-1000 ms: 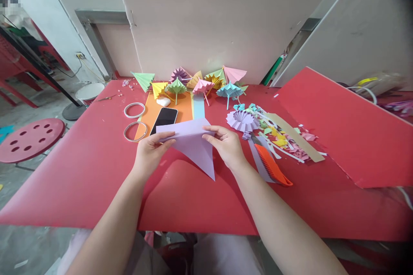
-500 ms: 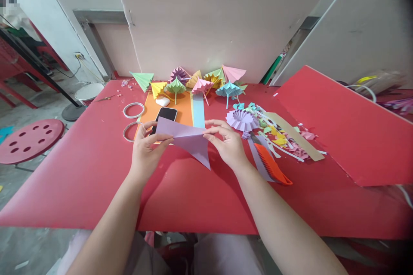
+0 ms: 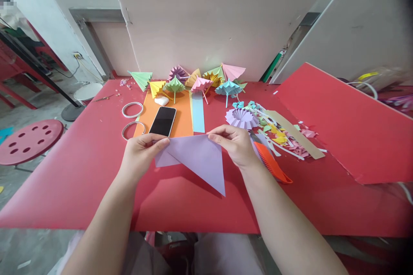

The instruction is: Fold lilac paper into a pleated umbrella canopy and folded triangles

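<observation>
A folded sheet of purple paper [image 3: 203, 154] is stretched between my two hands above the red table. My left hand [image 3: 138, 154] pinches its upper left corner between thumb and fingers. At the upper right, my right hand [image 3: 237, 146] pinches the top folded edge. One pointed flap hangs down on the right, and a smaller part shows behind it on the left. Just beyond the paper lies a black-screened phone [image 3: 163, 121] on orange paper [image 3: 183, 114]. A pleated purple paper ring [image 3: 241, 118] rests past my right hand.
Several small paper umbrellas [image 3: 175, 87] stand along the back of the red table [image 3: 80, 172]. Two tape rolls [image 3: 132, 110] lie at left. Paper scraps [image 3: 284, 135], an orange comb-like tool [image 3: 271, 161] and a red board [image 3: 348, 137] are at right. A red stool [image 3: 30, 139] stands left.
Both hands have lowered and drawn the purple paper nearer. Its upper flap has turned down, so the paper now hangs below its top fold. The phone is more exposed.
</observation>
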{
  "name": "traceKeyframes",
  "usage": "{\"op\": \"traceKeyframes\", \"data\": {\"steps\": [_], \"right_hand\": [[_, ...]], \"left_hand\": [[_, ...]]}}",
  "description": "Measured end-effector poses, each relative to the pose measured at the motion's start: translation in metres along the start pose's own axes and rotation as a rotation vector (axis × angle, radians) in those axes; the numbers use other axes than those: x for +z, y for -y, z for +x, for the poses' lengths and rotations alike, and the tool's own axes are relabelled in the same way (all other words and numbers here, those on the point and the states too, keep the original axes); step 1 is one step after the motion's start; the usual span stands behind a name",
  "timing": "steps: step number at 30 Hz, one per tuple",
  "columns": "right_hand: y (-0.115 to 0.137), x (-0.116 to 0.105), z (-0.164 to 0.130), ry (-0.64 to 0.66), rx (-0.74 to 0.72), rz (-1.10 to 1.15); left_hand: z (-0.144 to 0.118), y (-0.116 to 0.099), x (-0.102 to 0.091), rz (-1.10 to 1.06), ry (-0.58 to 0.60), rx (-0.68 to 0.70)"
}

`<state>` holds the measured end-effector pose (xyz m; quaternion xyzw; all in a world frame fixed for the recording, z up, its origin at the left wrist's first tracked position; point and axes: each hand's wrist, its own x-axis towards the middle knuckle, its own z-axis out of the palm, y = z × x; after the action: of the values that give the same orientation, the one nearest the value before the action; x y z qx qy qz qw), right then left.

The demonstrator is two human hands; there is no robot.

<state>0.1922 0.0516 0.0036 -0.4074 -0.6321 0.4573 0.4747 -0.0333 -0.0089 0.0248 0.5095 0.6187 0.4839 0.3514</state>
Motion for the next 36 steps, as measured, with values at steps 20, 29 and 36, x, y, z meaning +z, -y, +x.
{"op": "traceKeyframes", "data": {"steps": [20,29,36], "right_hand": [[0.003,0.006,-0.002,0.24,-0.01,-0.286],[0.008,0.004,-0.002,0.27,0.035,-0.232],[0.007,0.003,-0.002,0.242,0.047,-0.225]], "left_hand": [[-0.013,-0.006,0.023,0.179,0.022,-0.021],[-0.011,-0.005,0.017,0.256,0.021,0.033],[-0.007,-0.004,0.009,-0.105,-0.049,-0.015]]}}
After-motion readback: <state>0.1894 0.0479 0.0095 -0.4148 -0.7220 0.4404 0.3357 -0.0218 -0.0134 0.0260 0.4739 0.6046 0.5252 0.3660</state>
